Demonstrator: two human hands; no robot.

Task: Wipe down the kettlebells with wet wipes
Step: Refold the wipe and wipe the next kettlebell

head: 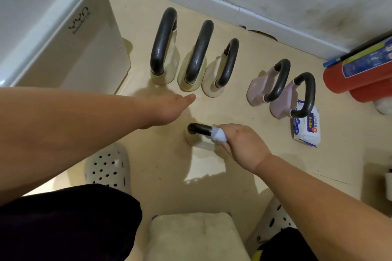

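A cream kettlebell with a black handle stands on the floor right in front of me. My right hand grips a white wet wipe wrapped round the right end of that handle. My left hand hovers flat and open above the floor just behind it, fingers pointing at the row of three cream kettlebells. Two pink kettlebells stand to the right. A pack of wet wipes lies beside them.
A white cabinet stands at the left. Two red fire extinguishers lie at the right by the wall. My feet in perforated white clogs flank a cream cushioned stool at the bottom.
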